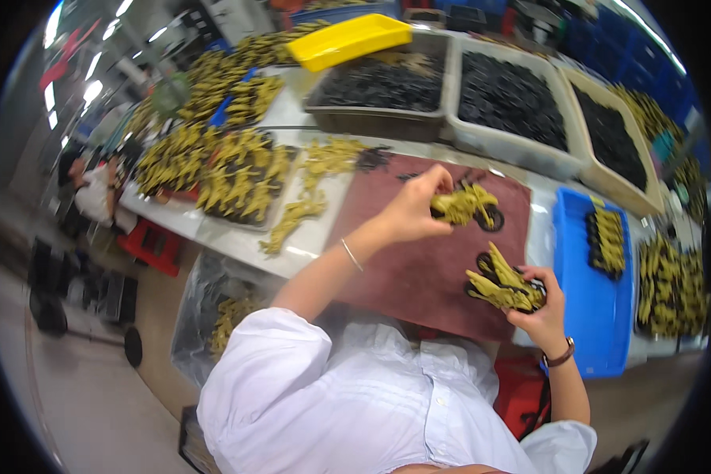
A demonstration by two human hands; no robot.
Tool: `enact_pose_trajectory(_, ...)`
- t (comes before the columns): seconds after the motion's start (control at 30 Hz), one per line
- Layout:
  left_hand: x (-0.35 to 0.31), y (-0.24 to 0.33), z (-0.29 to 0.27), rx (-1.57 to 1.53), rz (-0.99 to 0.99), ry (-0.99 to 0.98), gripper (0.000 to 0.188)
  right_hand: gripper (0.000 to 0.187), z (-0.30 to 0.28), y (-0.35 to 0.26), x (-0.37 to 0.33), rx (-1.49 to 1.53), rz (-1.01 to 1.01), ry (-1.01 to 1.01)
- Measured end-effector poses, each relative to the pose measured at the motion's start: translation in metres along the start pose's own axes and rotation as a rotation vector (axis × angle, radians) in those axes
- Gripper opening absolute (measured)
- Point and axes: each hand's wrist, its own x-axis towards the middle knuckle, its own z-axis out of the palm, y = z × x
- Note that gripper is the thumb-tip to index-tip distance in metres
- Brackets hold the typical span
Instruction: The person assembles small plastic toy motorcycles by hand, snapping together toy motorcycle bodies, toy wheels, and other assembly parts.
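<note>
My left hand point(420, 207) is closed round the rear of an olive-yellow toy motorcycle point(464, 205), whose black wheel sticks out to the right. Nearer to me, my right hand point(539, 304) grips more olive-yellow toy motorcycles point(504, 286) with black wheels; they overlap, so how many it holds is hard to tell. Both hands are over a maroon cloth point(403, 272) on the table. Small black parts point(374, 158) lie by the cloth's far left corner. Right of my right hand is a blue tray point(567, 237) with a row of toy motorcycles point(607, 241) in it.
Bins of black parts point(513, 99) line the far side, with a yellow tray point(351, 41) resting on one. Yellow toy pieces point(245, 178) are heaped on the left, some loose point(296, 217). More motorcycles point(671, 284) stand at far right. Another person point(99, 189) sits at far left.
</note>
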Motion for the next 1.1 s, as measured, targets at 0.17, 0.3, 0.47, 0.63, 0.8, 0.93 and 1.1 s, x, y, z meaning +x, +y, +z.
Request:
enact_pose_trajectory(0.17, 0.073, 0.03, 0.061, -0.023, 0.084, -0.07, 0.051, 0.05, -0.045, -0.012, -0.026, 0.073, 0.002, 0.015)
enact_pose_trajectory(0.3, 0.127, 0.06, 0.129, -0.074, 0.107, -0.259, 0.052, 0.048, -0.101, -0.01, -0.053, 0.071, 0.042, 0.152)
enact_pose_trajectory(0.47, 0.164, 0.089, 0.216, 0.099, 0.181, -0.478, 0.055, 0.046, -0.189, 0.017, -0.089, -0.194, 0.066, 0.25)
enact_pose_trajectory(0.63, 0.16, 0.093, 0.299, 0.126, 0.389, -0.531, 0.058, 0.045, -0.225, 0.055, -0.098, -0.319, 0.186, 0.055)
enact_pose_trajectory(0.8, 0.144, 0.117, 0.343, 0.306, 0.383, -0.468, 0.057, 0.046, -0.228, 0.078, -0.096, -0.411, 0.107, 0.011)
enact_pose_trajectory(0.93, 0.152, 0.118, 0.357, 0.439, 0.591, -0.363, 0.053, 0.052, -0.228, 0.084, -0.102, -0.522, 0.132, 0.033)
enact_pose_trajectory(1.1, 0.154, 0.114, 0.357, 0.487, 0.609, -0.366, 0.07, 0.059, -0.226, 0.091, -0.105, -0.621, 0.134, 0.12)
